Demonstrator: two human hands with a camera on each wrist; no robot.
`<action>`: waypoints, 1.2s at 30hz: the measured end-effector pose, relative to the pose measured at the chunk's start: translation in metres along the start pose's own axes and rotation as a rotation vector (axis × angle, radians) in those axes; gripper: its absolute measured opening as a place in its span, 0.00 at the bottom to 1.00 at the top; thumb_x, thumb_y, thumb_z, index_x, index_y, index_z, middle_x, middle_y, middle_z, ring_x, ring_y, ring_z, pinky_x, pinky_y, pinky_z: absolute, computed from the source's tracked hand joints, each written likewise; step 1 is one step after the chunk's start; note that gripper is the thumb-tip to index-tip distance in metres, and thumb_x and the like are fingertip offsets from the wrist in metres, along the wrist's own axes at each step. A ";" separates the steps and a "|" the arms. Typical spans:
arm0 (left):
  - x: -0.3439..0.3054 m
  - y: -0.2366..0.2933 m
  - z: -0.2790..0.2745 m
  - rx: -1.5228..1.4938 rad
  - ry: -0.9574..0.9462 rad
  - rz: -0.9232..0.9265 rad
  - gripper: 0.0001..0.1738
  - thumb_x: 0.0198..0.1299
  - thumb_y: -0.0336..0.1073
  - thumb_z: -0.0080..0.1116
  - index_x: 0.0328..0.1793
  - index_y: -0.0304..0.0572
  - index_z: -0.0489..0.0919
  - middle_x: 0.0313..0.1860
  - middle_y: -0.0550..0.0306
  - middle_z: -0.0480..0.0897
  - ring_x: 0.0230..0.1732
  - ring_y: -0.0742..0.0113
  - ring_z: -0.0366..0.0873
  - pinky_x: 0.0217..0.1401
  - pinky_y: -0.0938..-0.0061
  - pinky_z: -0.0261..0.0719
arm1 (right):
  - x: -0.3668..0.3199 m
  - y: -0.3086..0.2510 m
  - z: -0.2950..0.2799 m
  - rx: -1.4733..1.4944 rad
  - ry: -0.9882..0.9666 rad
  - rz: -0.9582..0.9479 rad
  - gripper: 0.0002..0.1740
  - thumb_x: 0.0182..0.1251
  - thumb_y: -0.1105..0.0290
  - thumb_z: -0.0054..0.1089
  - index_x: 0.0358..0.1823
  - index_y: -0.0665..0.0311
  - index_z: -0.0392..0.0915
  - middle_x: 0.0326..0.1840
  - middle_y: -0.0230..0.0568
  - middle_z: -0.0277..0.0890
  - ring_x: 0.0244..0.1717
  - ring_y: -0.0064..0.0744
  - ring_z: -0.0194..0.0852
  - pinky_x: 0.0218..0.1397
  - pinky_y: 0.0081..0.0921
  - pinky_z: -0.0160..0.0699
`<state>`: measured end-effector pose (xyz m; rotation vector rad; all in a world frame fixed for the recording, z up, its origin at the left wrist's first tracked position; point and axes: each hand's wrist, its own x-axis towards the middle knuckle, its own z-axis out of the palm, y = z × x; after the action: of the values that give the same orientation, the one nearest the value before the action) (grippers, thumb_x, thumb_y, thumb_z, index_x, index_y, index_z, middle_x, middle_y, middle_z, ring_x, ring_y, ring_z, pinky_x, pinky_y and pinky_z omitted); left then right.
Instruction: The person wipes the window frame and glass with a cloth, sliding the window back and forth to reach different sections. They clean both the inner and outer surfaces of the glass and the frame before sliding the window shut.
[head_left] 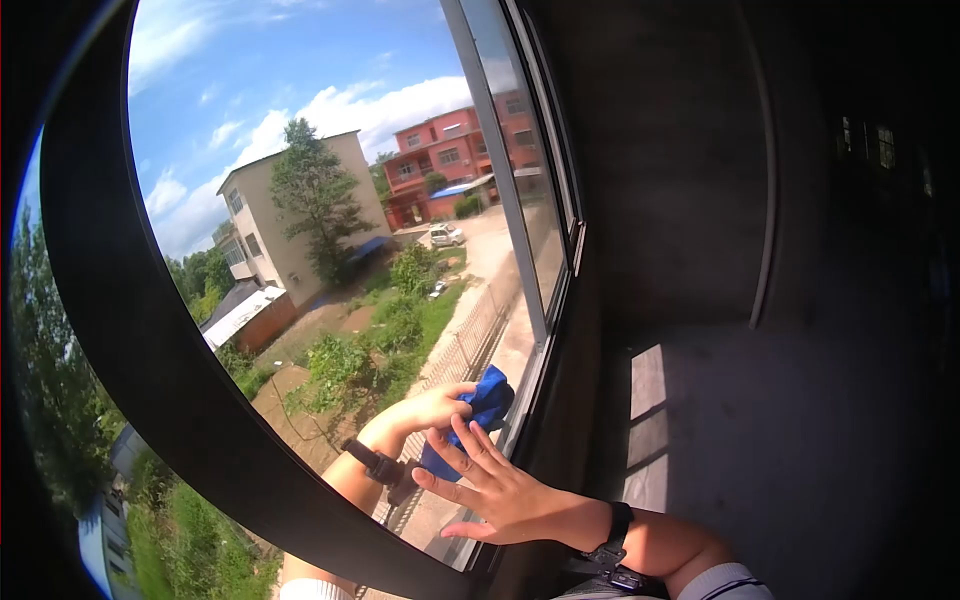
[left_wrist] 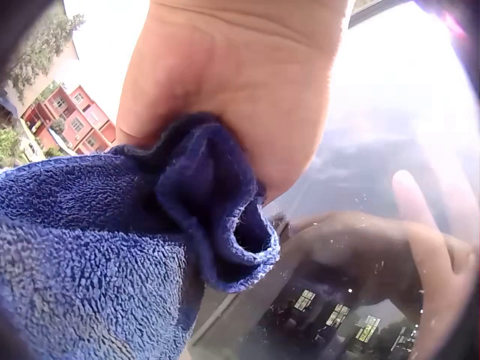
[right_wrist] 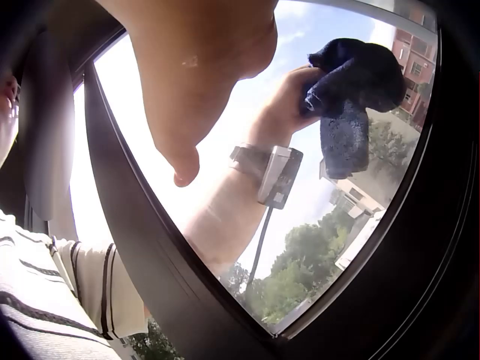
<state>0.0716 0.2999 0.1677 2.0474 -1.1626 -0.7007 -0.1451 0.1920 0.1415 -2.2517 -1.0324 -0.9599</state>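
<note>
My left hand (head_left: 432,411) is on the outer side of the window, the arm passing behind the dark frame. It grips a bunched blue terry cloth (head_left: 491,397) close to the glass; in the left wrist view the cloth (left_wrist: 82,292) hangs in folds below the palm, with most fingers hidden. On the inner side, my right hand (head_left: 500,495) holds nothing, its fingers spread and straight right at the pane. The right wrist view shows this hand (right_wrist: 202,75) on the near side, with the cloth (right_wrist: 345,142) beyond the glass.
A thick dark window frame (head_left: 215,400) curves between my body and my left arm. A grey metal upright (head_left: 505,170) and the sill track border the pane on the right. Outside and below are a fence, plants, buildings and a white van (head_left: 446,235).
</note>
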 end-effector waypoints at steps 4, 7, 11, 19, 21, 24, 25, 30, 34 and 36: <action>-0.081 0.027 -0.005 -0.390 0.371 -0.053 0.30 0.56 0.27 0.52 0.69 0.40 0.72 0.45 0.58 0.82 0.41 0.73 0.79 0.45 0.77 0.79 | -0.008 0.005 -0.020 0.163 -0.063 -0.003 0.45 0.67 0.52 0.59 0.80 0.51 0.44 0.83 0.53 0.31 0.82 0.62 0.26 0.79 0.56 0.35; -0.139 0.048 -0.004 -0.367 0.665 -0.048 0.32 0.53 0.21 0.47 0.69 0.35 0.70 0.53 0.54 0.82 0.49 0.68 0.80 0.55 0.75 0.78 | -0.025 0.010 -0.031 0.296 -0.136 -0.040 0.44 0.69 0.57 0.57 0.80 0.50 0.42 0.83 0.52 0.32 0.81 0.63 0.32 0.79 0.55 0.39; -0.196 0.099 0.043 -0.490 1.053 0.019 0.30 0.54 0.23 0.46 0.67 0.34 0.70 0.56 0.50 0.81 0.54 0.63 0.80 0.59 0.70 0.76 | -0.047 0.019 -0.040 0.443 -0.197 -0.089 0.45 0.67 0.62 0.60 0.80 0.50 0.44 0.82 0.54 0.36 0.79 0.65 0.37 0.79 0.54 0.42; -0.302 0.119 0.143 0.114 1.992 0.077 0.23 0.62 0.28 0.47 0.64 0.32 0.71 0.51 0.49 0.80 0.51 0.62 0.80 0.54 0.72 0.78 | -0.081 0.042 -0.062 0.621 -0.223 -0.146 0.42 0.65 0.64 0.62 0.77 0.61 0.51 0.80 0.57 0.42 0.79 0.58 0.43 0.78 0.50 0.46; -0.303 0.141 0.172 0.213 1.988 0.355 0.21 0.66 0.32 0.44 0.62 0.31 0.74 0.55 0.47 0.79 0.53 0.57 0.79 0.59 0.67 0.76 | -0.090 0.052 -0.067 0.653 -0.209 -0.141 0.42 0.65 0.65 0.62 0.77 0.61 0.51 0.80 0.58 0.43 0.79 0.55 0.45 0.78 0.49 0.47; -0.271 0.188 0.199 1.012 2.301 -0.102 0.20 0.64 0.30 0.48 0.61 0.30 0.75 0.57 0.46 0.79 0.57 0.57 0.77 0.61 0.66 0.73 | -0.105 0.066 -0.076 0.656 -0.192 -0.107 0.41 0.64 0.66 0.62 0.76 0.62 0.53 0.79 0.58 0.46 0.77 0.55 0.50 0.76 0.45 0.53; -0.253 0.204 0.199 1.153 2.320 -0.172 0.20 0.63 0.29 0.50 0.61 0.30 0.75 0.57 0.46 0.79 0.57 0.57 0.77 0.61 0.65 0.73 | -0.111 0.070 -0.079 0.660 -0.176 -0.086 0.40 0.64 0.66 0.63 0.75 0.62 0.55 0.78 0.58 0.47 0.77 0.54 0.50 0.76 0.42 0.56; -0.156 0.243 0.116 1.684 1.951 0.014 0.27 0.61 0.25 0.52 0.68 0.33 0.70 0.66 0.39 0.73 0.63 0.48 0.72 0.66 0.60 0.67 | -0.142 0.085 -0.104 0.637 -0.165 0.041 0.36 0.64 0.65 0.63 0.72 0.62 0.61 0.77 0.54 0.53 0.72 0.53 0.62 0.70 0.37 0.66; -0.037 0.265 0.021 1.954 1.634 -0.060 0.27 0.51 0.23 0.54 0.60 0.43 0.78 0.65 0.52 0.75 0.56 0.50 0.72 0.60 0.61 0.69 | -0.167 0.101 -0.120 0.619 -0.148 0.176 0.35 0.63 0.66 0.63 0.72 0.57 0.63 0.76 0.52 0.55 0.68 0.54 0.66 0.67 0.38 0.70; 0.017 0.250 0.007 1.993 1.552 -0.131 0.23 0.50 0.26 0.56 0.56 0.48 0.81 0.57 0.58 0.78 0.52 0.55 0.71 0.51 0.64 0.70 | -0.181 0.109 -0.126 0.614 -0.115 0.216 0.34 0.63 0.66 0.63 0.71 0.58 0.63 0.76 0.52 0.56 0.68 0.53 0.66 0.66 0.38 0.71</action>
<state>-0.0554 0.1884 0.3530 2.4979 -0.3781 2.6048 -0.1943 -0.0390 0.0704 -1.8592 -0.9443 -0.3550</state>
